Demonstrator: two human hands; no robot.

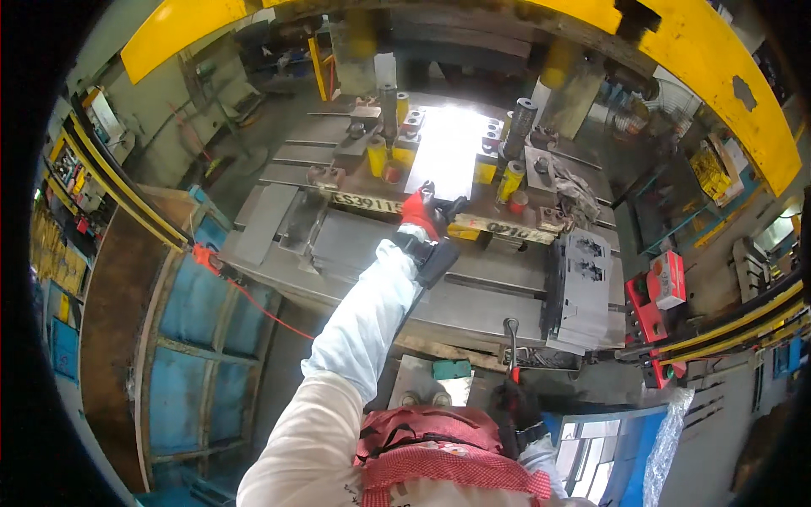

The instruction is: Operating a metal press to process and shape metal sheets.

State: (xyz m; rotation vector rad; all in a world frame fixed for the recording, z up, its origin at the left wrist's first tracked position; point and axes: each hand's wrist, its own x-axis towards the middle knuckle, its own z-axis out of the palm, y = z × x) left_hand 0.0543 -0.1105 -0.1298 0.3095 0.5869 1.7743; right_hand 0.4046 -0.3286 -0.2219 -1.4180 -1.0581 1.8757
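Head view | left hand [420,213] grip on one metal sheet [448,150] | right hand [513,404] grip holding one hooked rod [511,345]

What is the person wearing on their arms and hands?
The left hand wears a red-and-black work glove with a black strap at the wrist, and that arm has a pale, whitish long sleeve. The right hand wears a dark, mostly black glove, with a light cuff showing below it.

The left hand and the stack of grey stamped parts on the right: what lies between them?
In the head view, only bare grey press table lies between the left hand and the stack of stamped parts.
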